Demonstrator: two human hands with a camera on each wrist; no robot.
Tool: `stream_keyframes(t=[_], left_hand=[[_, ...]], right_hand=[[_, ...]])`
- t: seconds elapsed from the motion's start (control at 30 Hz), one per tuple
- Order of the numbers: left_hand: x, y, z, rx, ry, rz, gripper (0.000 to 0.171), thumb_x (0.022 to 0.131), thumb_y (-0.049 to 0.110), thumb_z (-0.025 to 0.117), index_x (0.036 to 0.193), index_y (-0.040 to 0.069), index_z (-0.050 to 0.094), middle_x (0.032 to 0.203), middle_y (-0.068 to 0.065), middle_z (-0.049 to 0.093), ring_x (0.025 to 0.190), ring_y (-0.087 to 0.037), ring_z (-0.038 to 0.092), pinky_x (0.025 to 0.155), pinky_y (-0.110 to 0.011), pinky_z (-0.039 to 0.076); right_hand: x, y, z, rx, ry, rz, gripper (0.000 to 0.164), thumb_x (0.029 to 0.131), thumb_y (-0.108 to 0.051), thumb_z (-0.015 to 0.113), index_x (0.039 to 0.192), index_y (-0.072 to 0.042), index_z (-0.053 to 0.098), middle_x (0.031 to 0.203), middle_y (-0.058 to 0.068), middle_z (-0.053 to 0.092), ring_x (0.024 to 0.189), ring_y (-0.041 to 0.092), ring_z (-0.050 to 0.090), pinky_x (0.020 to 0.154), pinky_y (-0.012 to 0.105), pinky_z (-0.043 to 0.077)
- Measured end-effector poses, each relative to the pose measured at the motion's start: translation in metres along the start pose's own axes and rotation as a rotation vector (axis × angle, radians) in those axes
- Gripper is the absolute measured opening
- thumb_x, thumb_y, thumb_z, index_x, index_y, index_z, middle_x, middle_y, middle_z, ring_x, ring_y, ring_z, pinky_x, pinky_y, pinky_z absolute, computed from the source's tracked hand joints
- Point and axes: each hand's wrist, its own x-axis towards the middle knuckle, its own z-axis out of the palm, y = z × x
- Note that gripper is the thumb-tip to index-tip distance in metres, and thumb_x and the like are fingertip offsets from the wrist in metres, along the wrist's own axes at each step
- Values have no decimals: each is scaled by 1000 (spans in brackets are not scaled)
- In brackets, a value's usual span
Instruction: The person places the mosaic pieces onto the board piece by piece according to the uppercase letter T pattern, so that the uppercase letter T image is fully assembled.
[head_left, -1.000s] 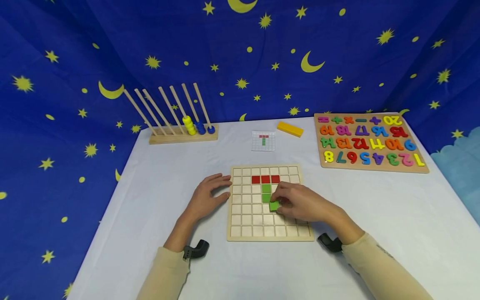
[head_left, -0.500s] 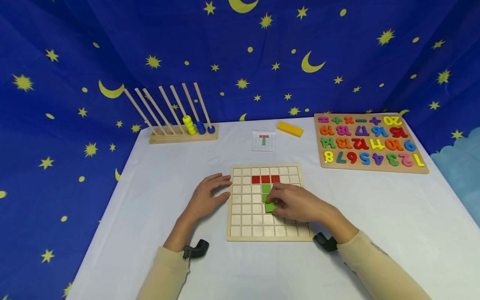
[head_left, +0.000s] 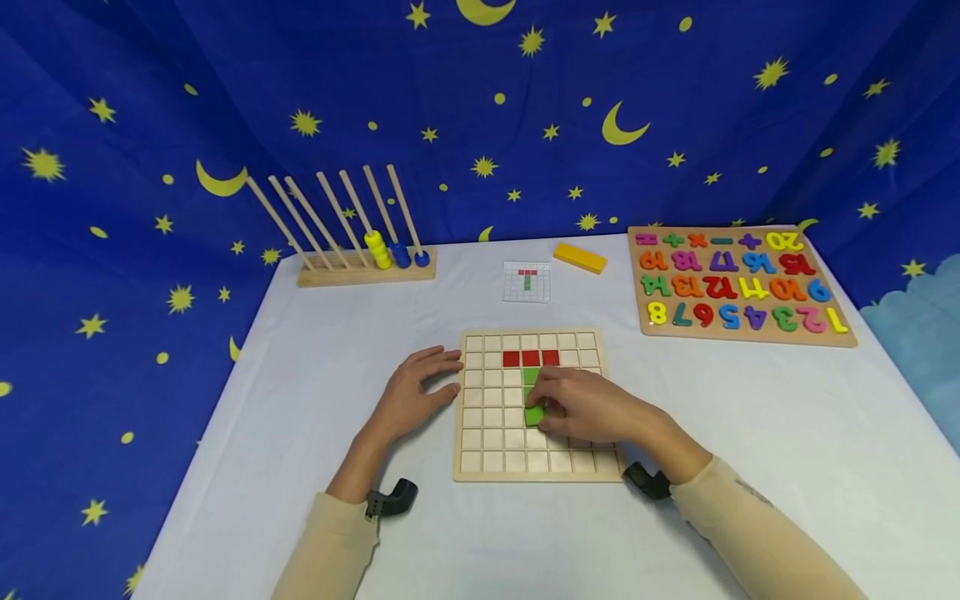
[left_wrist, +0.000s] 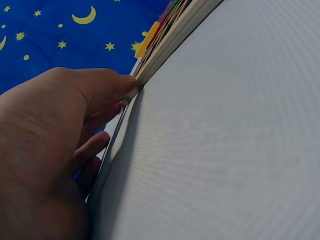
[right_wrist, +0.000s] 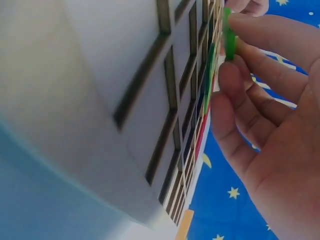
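Note:
A wooden grid board (head_left: 540,478) lies on the white table. Three red tiles (head_left: 531,358) form a row near its far side, with green tiles (head_left: 531,376) in a column below the middle one. My right hand (head_left: 596,407) pinches a green tile (right_wrist: 230,44) between thumb and fingertips, over the lower end of that column. In the head view this hand partly covers the column and the board's right side. At the board's left edge, my left hand (head_left: 411,396) rests with fingers spread and relaxed, its fingertips at the rim.
Behind the board lie a small pattern card (head_left: 527,282) with a red and green T and an orange-yellow block (head_left: 581,258). A wooden abacus (head_left: 367,275) with upright rods stands back left. A number puzzle (head_left: 738,287) lies back right.
My right hand has moved left with the green tile, bringing it into line below the other green tiles. The left hand has stayed in place.

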Motion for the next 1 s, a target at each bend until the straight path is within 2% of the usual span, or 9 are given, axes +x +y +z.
stream_keyframes(t=[0.3, 0.77, 1.0], left_hand=[[-1, 1, 0, -1, 1, -3, 35, 88, 25, 73, 122, 17, 68, 134, 9, 55, 133, -13, 37, 109, -41, 28], [-1, 3, -3, 0, -7, -18, 35, 89, 26, 71, 122, 16, 67, 135, 9, 55, 134, -13, 36, 110, -42, 27], [-2, 3, -2, -18, 3, -35, 34, 89, 24, 72, 122, 16, 68, 134, 9, 55, 134, -14, 36, 110, -42, 28]], right_hand=[[3, 2, 4, -56, -24, 6, 19, 84, -23, 72, 103, -19, 71, 96, -10, 55, 77, 6, 47, 72, 27, 44], [4, 3, 3, -38, -26, 18, 24, 84, -28, 75, 106, -21, 70, 98, -10, 56, 79, 8, 48, 73, 28, 44], [0, 2, 1, -21, -21, 54, 22, 88, -33, 70, 106, -21, 70, 103, -11, 59, 90, 8, 54, 83, 33, 48]])
